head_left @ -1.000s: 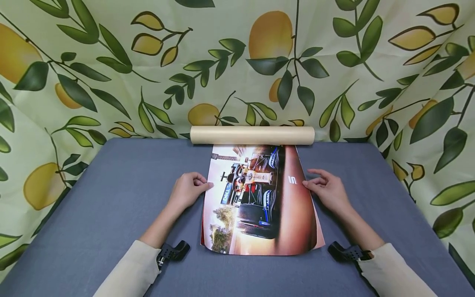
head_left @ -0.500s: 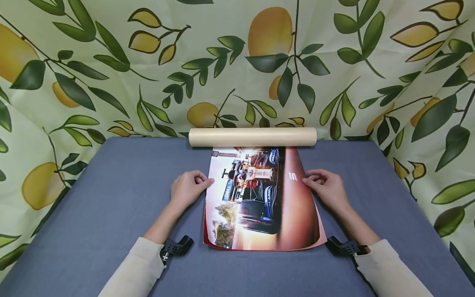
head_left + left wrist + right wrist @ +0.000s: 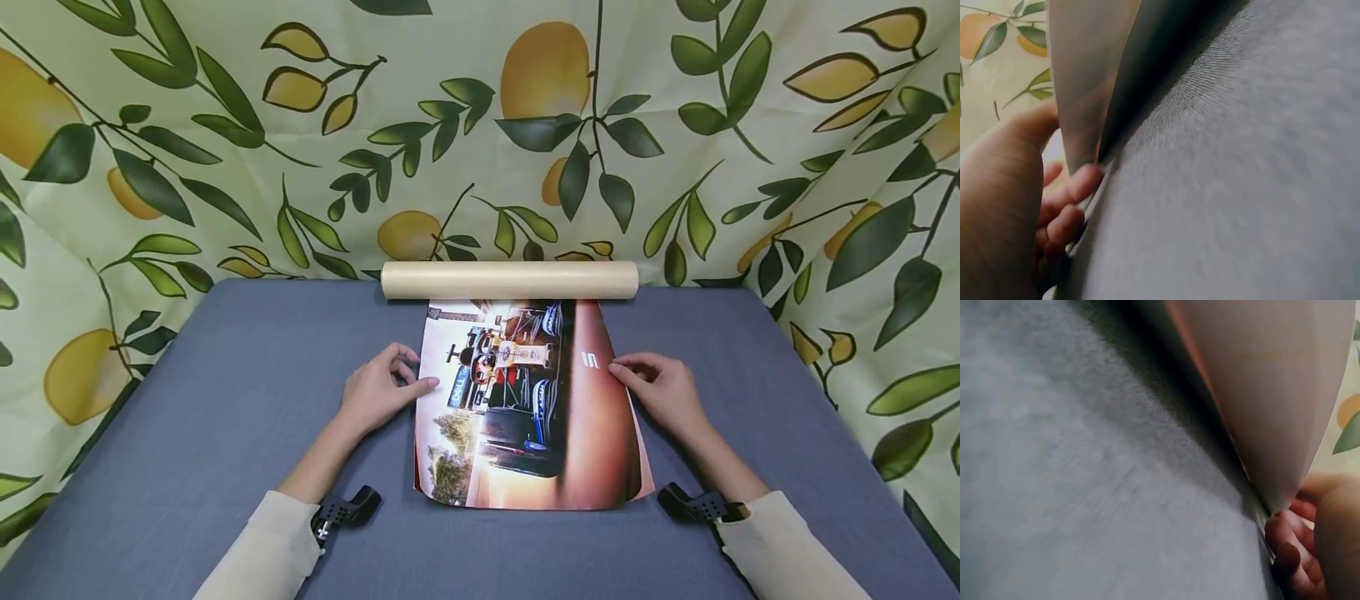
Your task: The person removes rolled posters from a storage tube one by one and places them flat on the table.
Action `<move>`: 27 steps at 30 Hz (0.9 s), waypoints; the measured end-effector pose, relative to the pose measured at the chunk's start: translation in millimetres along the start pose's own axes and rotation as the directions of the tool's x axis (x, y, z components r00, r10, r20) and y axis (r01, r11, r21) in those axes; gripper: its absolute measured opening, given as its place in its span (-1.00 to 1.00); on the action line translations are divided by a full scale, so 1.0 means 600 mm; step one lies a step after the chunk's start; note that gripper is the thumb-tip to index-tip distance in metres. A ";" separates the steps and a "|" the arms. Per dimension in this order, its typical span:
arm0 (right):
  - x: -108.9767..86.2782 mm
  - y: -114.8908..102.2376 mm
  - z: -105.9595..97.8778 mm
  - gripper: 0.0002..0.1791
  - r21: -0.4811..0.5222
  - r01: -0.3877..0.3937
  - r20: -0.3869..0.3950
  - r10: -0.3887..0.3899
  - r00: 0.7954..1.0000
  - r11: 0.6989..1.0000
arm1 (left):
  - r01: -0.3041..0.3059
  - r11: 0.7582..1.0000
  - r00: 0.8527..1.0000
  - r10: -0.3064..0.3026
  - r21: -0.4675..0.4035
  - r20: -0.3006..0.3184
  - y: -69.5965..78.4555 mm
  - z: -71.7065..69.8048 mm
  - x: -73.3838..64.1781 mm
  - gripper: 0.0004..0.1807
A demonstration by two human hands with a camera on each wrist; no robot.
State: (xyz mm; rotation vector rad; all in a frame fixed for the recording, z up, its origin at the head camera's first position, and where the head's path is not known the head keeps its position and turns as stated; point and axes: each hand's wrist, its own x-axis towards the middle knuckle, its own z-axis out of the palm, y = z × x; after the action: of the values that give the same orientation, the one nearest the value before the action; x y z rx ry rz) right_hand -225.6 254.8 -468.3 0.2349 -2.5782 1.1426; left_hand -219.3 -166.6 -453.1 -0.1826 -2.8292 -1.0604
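Note:
A glossy poster with a racing car on it lies in front of me, its near end curled up off the cloth. Other sheets show as a thin edge beneath it. At its left edge, my left hand has its thumb on the printed face and its fingers at the side. In the left wrist view, fingertips meet the pale underside at its lower edge. My right hand pinches the right edge between thumb and index finger. Its fingertips sit under the sheet in the right wrist view.
A cream roll lies across the poster's far end, along the table's back edge. Blue-grey cloth covers the table. Behind and beside it hangs a fabric backdrop with fruit and leaves.
My left thumb has slid slightly inward over the poster's face, and the fingers behind it have spread a little. My right hand stays at the right edge. The poster's near end has shifted slightly.

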 end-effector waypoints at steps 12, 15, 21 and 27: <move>-0.065 -0.008 -0.034 -0.83 0.162 0.018 0.134 -0.040 0.990 0.987 | -0.121 0.978 0.984 0.141 -0.172 0.113 -0.008 -0.011 -0.056 -0.72; -0.079 -0.012 -0.040 -0.85 0.149 0.010 0.167 -0.035 0.985 0.989 | -0.116 0.983 0.981 0.136 -0.142 0.138 -0.006 -0.013 -0.066 -0.73; -0.085 -0.013 -0.044 -0.89 0.127 -0.007 0.250 -0.025 0.968 0.992 | -0.063 0.992 0.988 0.078 -0.112 0.133 0.000 -0.012 -0.072 -0.74; -0.084 -0.004 -0.049 -0.93 0.258 -0.007 0.284 -0.069 0.956 0.966 | -0.085 0.993 0.989 0.094 -0.081 0.115 0.001 -0.008 -0.069 -0.81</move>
State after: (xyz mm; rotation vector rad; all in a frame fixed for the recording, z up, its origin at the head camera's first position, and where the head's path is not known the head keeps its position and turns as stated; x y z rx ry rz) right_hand -171.3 276.3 -465.2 0.5385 -2.6516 1.5331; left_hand -177.9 -172.1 -455.4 -0.3884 -2.8544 -1.1757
